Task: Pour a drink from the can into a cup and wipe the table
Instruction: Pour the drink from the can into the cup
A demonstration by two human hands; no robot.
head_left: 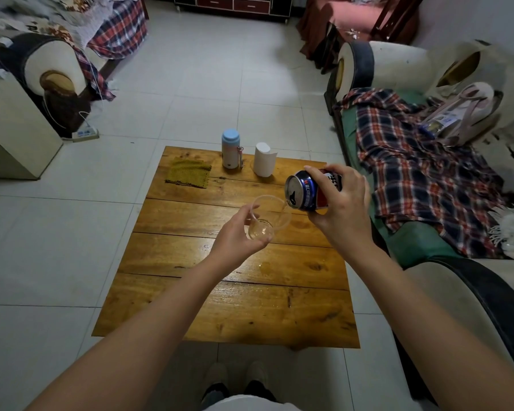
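Observation:
My right hand [343,203] grips a blue and red drink can [304,191], tipped on its side with its open top facing left. A thin stream runs from the can into a clear plastic cup [267,216]. My left hand [235,232] holds that cup tilted above the wooden table [229,307], and a little pale liquid lies in its bottom. A folded yellow-green cloth [188,172] lies flat at the table's far left. A small wet patch [264,266] shines on the planks below the cup.
A bottle with a light blue cap [231,149] and a white cylinder [264,160] stand at the table's far edge. A sofa with a plaid blanket [422,173] runs along the right. Another armchair [51,78] stands far left, with a power strip [85,134] on the tiled floor.

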